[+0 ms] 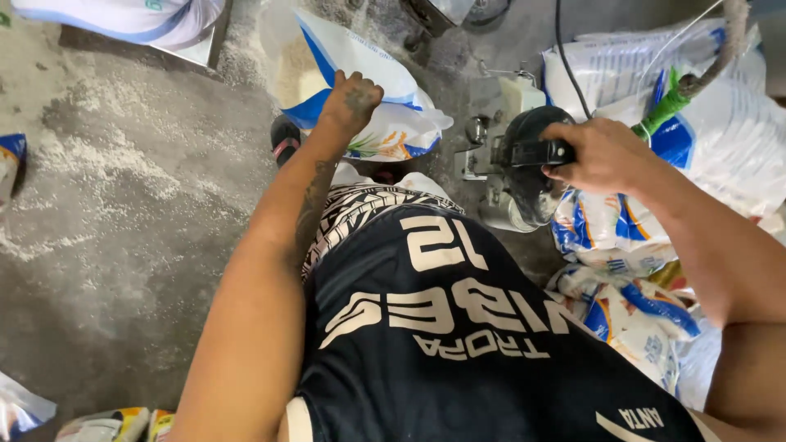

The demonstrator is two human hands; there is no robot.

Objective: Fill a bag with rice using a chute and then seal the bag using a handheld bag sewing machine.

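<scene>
Dark jersey (458, 327) below us, our left hand (350, 100) clenches the open rice sack's (360, 82) rim, right hand (602, 155) wraps the bag-stitcher (524, 164); loosen, and grain spills.

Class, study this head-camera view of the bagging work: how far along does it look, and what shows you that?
Done: filled white-and-blue sacks lie piled at the right. In hand: the left hand grips the rim of an open sack with white grain inside, while the right hand holds a portable sewing machine. Left: that sack's mouth is still open; spilled grain covers the floor.
</scene>
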